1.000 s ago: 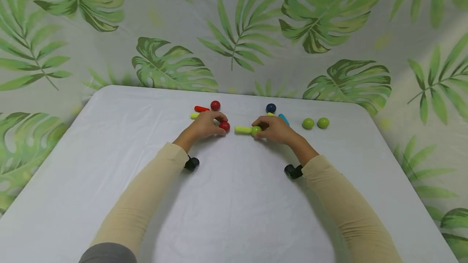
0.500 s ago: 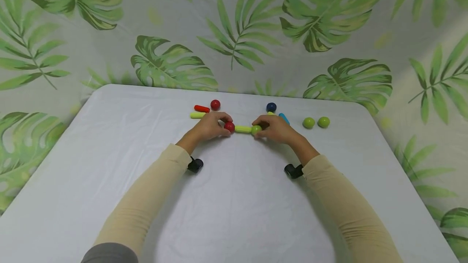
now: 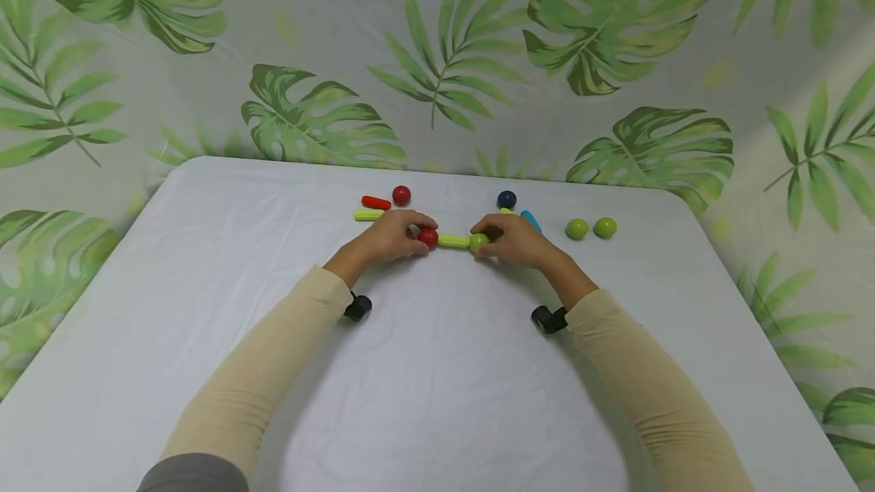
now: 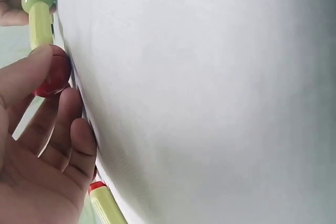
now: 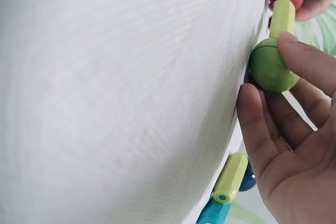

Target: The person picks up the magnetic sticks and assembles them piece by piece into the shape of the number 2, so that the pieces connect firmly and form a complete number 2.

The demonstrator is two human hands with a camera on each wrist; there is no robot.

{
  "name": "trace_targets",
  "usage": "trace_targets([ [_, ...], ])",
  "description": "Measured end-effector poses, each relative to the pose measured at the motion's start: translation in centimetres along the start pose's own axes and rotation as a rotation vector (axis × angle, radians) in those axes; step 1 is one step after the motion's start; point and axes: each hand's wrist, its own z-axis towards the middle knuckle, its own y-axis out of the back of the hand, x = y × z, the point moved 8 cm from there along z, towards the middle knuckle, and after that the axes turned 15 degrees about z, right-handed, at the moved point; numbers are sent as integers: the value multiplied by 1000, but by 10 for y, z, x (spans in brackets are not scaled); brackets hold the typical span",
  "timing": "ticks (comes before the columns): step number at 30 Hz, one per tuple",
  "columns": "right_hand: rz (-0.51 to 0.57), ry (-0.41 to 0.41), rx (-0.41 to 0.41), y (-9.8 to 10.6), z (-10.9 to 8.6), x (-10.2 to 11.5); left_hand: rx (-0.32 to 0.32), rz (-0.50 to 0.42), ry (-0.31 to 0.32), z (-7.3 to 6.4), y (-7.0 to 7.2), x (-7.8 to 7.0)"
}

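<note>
My left hand (image 3: 393,237) pinches a red ball (image 3: 428,238) between thumb and fingers. A yellow-green ridged rod (image 3: 453,241) runs from that ball to a green ball (image 3: 478,242), one ball at each end. Around the green ball the thumb and fingers of my right hand (image 3: 514,240) are curled. The left wrist view shows my left thumb on top of the red ball (image 4: 59,74), with the rod's end right against it. Seen from the right wrist, the rod (image 5: 283,17) meets the green ball (image 5: 272,67) beneath my right thumbtip.
Behind my left hand lie a red rod (image 3: 376,203), a yellow-green rod (image 3: 369,215) and another red ball (image 3: 401,195). Beyond my right hand are a dark blue ball (image 3: 506,200), a yellow-green rod (image 5: 231,178) and a blue rod (image 3: 530,220). Two green balls (image 3: 577,229) sit farther right.
My left hand has moved right with the red ball, closing the gap to the rod's left end. My right hand has stayed in place on the green ball.
</note>
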Motion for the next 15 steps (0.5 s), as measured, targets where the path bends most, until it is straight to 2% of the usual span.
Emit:
trace_targets([
  [8,9,-10,11,-1,0,1,28,7,-57,0,1,1],
  [15,-32,19,38,8,-4,4,57,-15,-44,2,2,3],
])
